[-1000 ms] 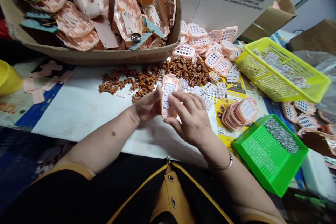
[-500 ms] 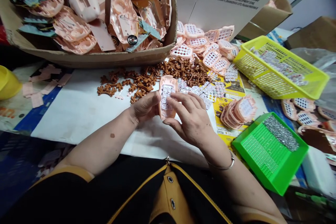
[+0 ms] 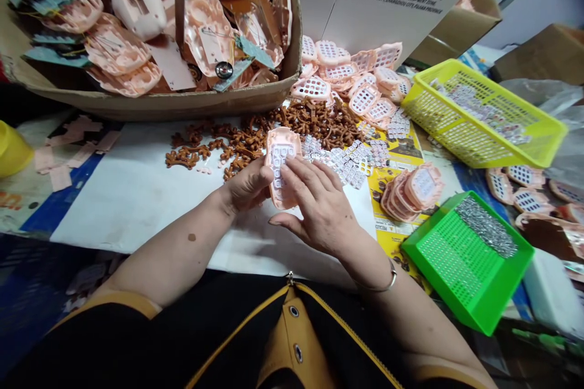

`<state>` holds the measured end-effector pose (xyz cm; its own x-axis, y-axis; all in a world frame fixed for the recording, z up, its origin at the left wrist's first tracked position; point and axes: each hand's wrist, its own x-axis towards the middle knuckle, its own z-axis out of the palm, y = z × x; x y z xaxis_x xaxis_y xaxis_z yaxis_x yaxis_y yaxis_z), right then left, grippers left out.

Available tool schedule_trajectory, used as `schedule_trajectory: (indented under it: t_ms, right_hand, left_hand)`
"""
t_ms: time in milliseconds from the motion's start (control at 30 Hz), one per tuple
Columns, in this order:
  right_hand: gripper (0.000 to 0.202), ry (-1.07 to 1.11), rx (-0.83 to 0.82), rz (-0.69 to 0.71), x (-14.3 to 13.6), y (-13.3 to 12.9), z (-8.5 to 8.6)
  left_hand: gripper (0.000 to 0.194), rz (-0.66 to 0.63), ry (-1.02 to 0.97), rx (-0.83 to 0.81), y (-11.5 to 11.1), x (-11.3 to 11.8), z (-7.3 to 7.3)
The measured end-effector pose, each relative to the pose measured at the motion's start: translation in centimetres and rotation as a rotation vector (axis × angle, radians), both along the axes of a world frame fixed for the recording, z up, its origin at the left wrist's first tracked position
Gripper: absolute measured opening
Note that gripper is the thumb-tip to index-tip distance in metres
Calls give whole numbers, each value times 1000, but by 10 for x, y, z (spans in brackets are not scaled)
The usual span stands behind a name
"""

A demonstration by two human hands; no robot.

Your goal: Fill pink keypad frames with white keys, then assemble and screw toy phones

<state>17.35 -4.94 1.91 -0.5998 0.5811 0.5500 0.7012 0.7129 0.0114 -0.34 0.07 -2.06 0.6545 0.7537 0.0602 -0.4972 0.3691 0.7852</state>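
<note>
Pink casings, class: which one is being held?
The casing in the left hand, with the right hand over it; those in the pile and stack are untouched.

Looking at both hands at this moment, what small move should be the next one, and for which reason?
Probably the right hand should press gently along the white keypad piece: its fingers lie over that piece, which sits inside the pink shell, while the left hand holds the shell's left side.
</note>
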Motion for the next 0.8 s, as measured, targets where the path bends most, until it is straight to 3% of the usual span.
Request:
schedule_trajectory:
  t_ms: [167,433,633,800]
  right_hand:
    - [56,38,-20,48,2,3,3]
    - [72,52,94,23,-2,-1,-4]
    - [38,-99,183,-51,-11,-6,-12]
    - [29,-16,331,-74,-8,-15,-16]
  left_hand:
    - [88,-16,-36,50,-3,0,3]
    - [89,31,-27,10,-2,3,1]
    - [100,24,26,29,-5,5,10]
    - [91,54,-19,61,-8,9,-1]
